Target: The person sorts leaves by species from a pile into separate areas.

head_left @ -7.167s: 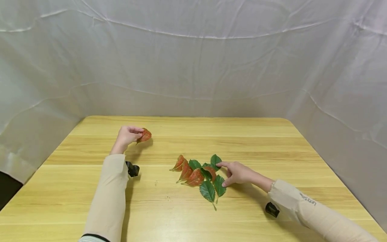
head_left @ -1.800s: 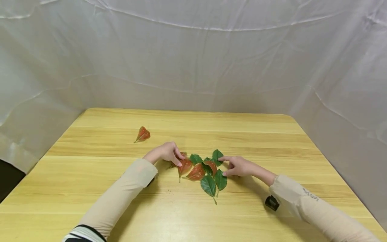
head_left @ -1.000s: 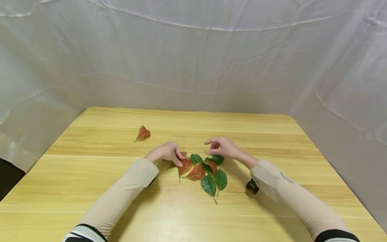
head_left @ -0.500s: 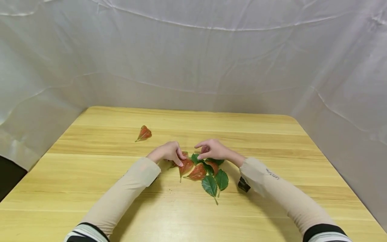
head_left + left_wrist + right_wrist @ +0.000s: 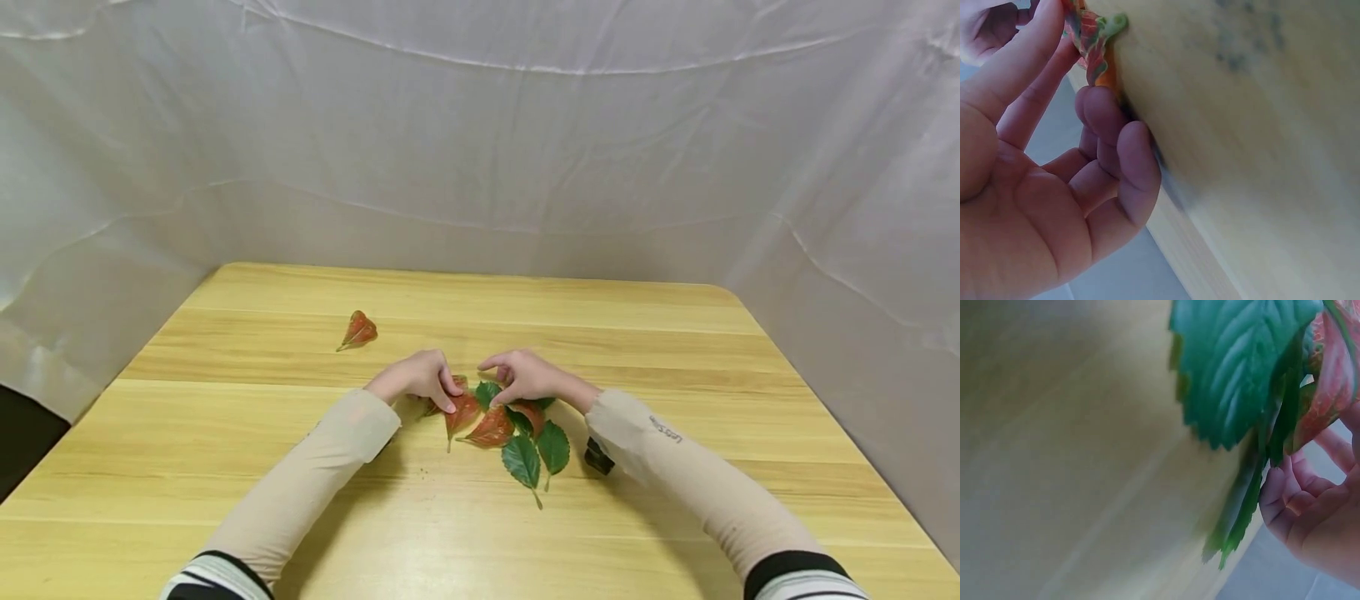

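Note:
In the head view, my left hand (image 5: 416, 379) pinches a red leaf (image 5: 462, 410) between thumb and index finger; its other fingers are curled, as the left wrist view shows. Part of another red leaf (image 5: 433, 408) shows under that hand. My right hand (image 5: 528, 377) hovers over the pile, index finger stretched out and thumb tip at the upper edge of a second red leaf (image 5: 492, 427). Around it lie a green leaf (image 5: 487, 392) at the back, a curled red leaf (image 5: 532, 416) and two stemmed green leaves, the nearer one (image 5: 521, 461) in front.
A lone red leaf (image 5: 359, 330) lies at the back left of the wooden table (image 5: 360, 533). Pale grey fabric (image 5: 480, 150) hangs behind the table and at both sides. A black wrist camera (image 5: 597, 457) sits under the right sleeve.
Earlier, my left hand set a red leaf down at the back left and came to the pile. My right hand left the green leaves at the right and moved left; its thumb has now come down.

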Motion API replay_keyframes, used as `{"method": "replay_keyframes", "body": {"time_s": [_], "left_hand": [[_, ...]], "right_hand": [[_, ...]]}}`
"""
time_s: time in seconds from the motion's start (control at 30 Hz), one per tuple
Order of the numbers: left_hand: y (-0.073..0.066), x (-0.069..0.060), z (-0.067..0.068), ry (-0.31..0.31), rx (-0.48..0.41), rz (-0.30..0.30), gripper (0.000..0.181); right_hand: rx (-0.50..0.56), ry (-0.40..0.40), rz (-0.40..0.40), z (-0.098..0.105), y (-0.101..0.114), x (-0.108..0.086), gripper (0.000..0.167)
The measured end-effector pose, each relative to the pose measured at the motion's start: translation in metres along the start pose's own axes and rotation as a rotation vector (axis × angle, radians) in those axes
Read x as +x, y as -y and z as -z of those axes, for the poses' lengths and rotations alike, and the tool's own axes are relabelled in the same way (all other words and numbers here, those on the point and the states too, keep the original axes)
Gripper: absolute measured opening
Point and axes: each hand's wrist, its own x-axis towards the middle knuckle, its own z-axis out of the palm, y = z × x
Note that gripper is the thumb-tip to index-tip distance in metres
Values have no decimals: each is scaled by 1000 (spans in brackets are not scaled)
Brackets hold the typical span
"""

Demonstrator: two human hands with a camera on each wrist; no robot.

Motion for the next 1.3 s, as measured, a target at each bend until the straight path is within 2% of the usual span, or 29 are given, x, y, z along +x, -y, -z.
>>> {"method": "replay_keyframes", "body": {"time_s": [0.3,0.47,0.63,0.77,0.97,1.3], "left_hand": [[0,0,-1,-3,1,18,21],[-1,0,0,-5,11,17,20],[-1,0,0,-2,21,24,19],[0,0,0,-6,19,31,19],[0,1,1,2,12,23,20],[0,0,1,2,5,4,21]], "right_hand": [[-69,-15,-28,-4,6,2,57],[-49,-47,-41,-6,7,3,48],[86,-125,-33,-4,7,3,23],[208,-167,-72,-3,7,3,10],[305,-240,-155,0,6,2,16],[544,-394,-239,7,2,-1,29]]}}
